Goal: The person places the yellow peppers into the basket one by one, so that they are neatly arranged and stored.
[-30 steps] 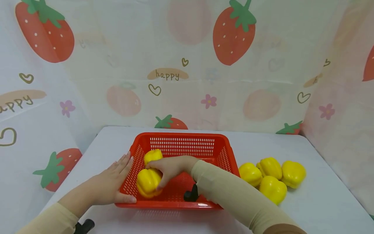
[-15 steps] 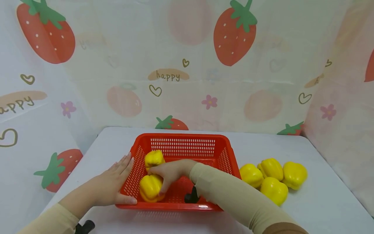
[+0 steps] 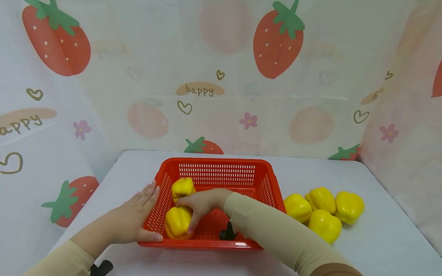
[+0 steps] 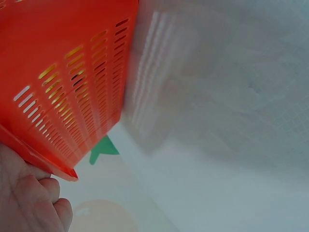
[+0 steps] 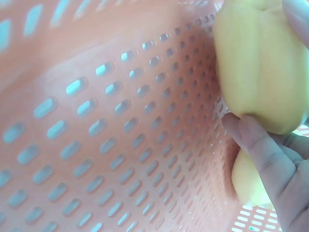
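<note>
A red plastic basket (image 3: 221, 243) with slotted walls stands on the white table. Inside it, at the left, my right hand (image 3: 200, 203) holds a yellow bell pepper (image 3: 178, 223) near the front corner, thumb on one side and fingers on the other. A second yellow bell pepper (image 3: 183, 188) lies just behind, close to those fingers. The right wrist view shows the gripped pepper (image 5: 260, 63) near the slotted wall, with fingertips (image 5: 248, 128) at its end. My left hand (image 3: 132, 218) rests on the basket's left rim, fingers straight and thumb along the front edge.
Several yellow bell peppers (image 3: 324, 226) lie grouped on the white table (image 3: 386, 237), right of the basket. Behind the table hangs a strawberry-print cloth (image 3: 228, 115). The right sleeve (image 3: 279, 234) crosses over the basket's front right rim.
The right hand has brought its bell pepper slightly toward the front of the basket and right, showing more of the pepper behind. The left hand has stayed on the rim.
</note>
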Action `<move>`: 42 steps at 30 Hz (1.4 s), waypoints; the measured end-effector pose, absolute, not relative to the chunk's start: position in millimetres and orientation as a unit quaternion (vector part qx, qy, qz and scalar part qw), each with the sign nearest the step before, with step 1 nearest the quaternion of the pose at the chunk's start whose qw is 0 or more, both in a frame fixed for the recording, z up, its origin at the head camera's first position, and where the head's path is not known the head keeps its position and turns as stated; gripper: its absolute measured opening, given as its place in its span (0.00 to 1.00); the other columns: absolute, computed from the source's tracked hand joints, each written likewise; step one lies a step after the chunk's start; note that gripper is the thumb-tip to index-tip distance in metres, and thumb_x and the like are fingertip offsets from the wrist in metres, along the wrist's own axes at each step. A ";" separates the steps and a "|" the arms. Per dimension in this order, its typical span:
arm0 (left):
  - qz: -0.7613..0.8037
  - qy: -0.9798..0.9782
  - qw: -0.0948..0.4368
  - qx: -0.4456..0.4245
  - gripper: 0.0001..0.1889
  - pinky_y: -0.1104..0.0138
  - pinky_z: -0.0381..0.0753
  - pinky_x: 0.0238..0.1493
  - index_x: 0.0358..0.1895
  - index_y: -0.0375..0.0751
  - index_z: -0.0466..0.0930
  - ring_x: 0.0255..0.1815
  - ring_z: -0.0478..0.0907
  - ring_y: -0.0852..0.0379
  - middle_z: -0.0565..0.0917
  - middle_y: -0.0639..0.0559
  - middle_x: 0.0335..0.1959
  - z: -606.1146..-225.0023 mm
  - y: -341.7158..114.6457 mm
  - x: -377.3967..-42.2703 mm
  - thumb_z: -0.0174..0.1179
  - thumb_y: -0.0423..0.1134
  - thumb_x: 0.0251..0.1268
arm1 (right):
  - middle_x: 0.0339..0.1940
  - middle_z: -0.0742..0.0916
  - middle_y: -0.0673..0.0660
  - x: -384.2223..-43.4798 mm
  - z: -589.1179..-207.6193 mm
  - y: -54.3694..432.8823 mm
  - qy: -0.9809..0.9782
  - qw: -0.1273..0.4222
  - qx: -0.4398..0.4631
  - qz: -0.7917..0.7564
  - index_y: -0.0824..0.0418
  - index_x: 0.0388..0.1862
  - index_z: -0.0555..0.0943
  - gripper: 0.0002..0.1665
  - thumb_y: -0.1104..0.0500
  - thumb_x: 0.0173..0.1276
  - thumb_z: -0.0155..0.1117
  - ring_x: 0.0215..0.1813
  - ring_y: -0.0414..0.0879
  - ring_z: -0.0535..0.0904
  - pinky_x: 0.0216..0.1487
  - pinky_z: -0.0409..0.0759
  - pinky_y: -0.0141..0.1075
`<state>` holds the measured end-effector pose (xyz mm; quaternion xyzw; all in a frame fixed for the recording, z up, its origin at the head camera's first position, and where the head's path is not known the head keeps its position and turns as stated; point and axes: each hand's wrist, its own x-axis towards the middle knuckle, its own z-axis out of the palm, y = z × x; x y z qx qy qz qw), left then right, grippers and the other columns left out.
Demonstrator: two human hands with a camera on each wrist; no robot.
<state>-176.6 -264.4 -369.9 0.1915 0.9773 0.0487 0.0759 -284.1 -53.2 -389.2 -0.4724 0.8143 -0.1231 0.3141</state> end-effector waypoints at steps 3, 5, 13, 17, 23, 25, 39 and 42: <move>0.047 0.977 0.075 0.192 0.64 0.47 0.50 0.67 0.72 0.35 0.41 0.72 0.42 0.41 0.42 0.39 0.73 -370.6 -264.6 -176.9 0.50 0.79 0.38 | 0.50 0.74 0.42 -283.6 -388.3 -52.5 0.814 0.321 -0.469 -0.122 0.50 0.65 0.63 0.49 0.41 0.44 0.73 0.51 0.36 0.68 0.57 0.67 0.29; 0.046 0.977 0.076 0.192 0.64 0.47 0.50 0.67 0.72 0.35 0.41 0.72 0.42 0.41 0.42 0.39 0.73 -370.7 -264.6 -176.9 0.50 0.78 0.38 | 0.49 0.74 0.42 -283.3 -387.7 -51.9 0.812 0.325 -0.469 -0.124 0.50 0.64 0.64 0.48 0.42 0.44 0.73 0.51 0.36 0.68 0.56 0.67 0.29; 0.053 0.977 0.081 0.188 0.64 0.46 0.50 0.67 0.72 0.35 0.41 0.72 0.43 0.41 0.43 0.39 0.73 -369.6 -263.9 -176.6 0.52 0.78 0.37 | 0.46 0.75 0.41 -284.3 -385.4 -49.1 0.805 0.346 -0.466 -0.126 0.48 0.59 0.68 0.39 0.47 0.47 0.73 0.48 0.35 0.70 0.54 0.70 0.29; 0.050 0.978 0.081 0.187 0.64 0.46 0.50 0.67 0.72 0.35 0.41 0.72 0.43 0.41 0.43 0.39 0.73 -370.0 -264.2 -176.9 0.51 0.78 0.37 | 0.43 0.76 0.41 -284.2 -384.4 -48.2 0.802 0.355 -0.461 -0.135 0.46 0.57 0.70 0.35 0.49 0.49 0.73 0.46 0.35 0.70 0.51 0.71 0.28; 0.048 0.977 0.078 0.190 0.64 0.46 0.49 0.67 0.72 0.35 0.41 0.72 0.43 0.41 0.43 0.38 0.73 -371.4 -265.2 -177.7 0.52 0.78 0.37 | 0.43 0.76 0.41 -283.8 -384.9 -47.8 0.803 0.360 -0.453 -0.143 0.46 0.56 0.70 0.34 0.48 0.49 0.72 0.46 0.36 0.71 0.49 0.72 0.28; 0.045 0.978 0.080 0.188 0.64 0.47 0.49 0.67 0.72 0.36 0.41 0.72 0.43 0.41 0.43 0.39 0.73 -371.8 -265.4 -178.3 0.52 0.78 0.37 | 0.42 0.77 0.41 -283.6 -385.6 -47.6 0.804 0.358 -0.453 -0.143 0.48 0.55 0.71 0.33 0.48 0.49 0.72 0.45 0.36 0.71 0.49 0.72 0.28; 0.047 0.978 0.087 0.184 0.65 0.46 0.48 0.67 0.72 0.35 0.42 0.72 0.42 0.40 0.43 0.38 0.73 -368.9 -263.8 -177.4 0.51 0.79 0.36 | 0.34 0.82 0.42 -284.9 -391.0 -47.2 0.785 0.366 -0.471 -0.163 0.51 0.41 0.79 0.15 0.49 0.57 0.67 0.39 0.34 0.75 0.45 0.74 0.25; 0.047 0.978 0.087 0.183 0.65 0.46 0.49 0.67 0.72 0.35 0.42 0.72 0.42 0.40 0.43 0.38 0.73 -368.5 -263.7 -177.1 0.50 0.79 0.35 | 0.34 0.82 0.42 -283.1 -390.3 -47.6 0.791 0.361 -0.467 -0.158 0.50 0.41 0.79 0.14 0.47 0.57 0.66 0.39 0.35 0.75 0.45 0.74 0.25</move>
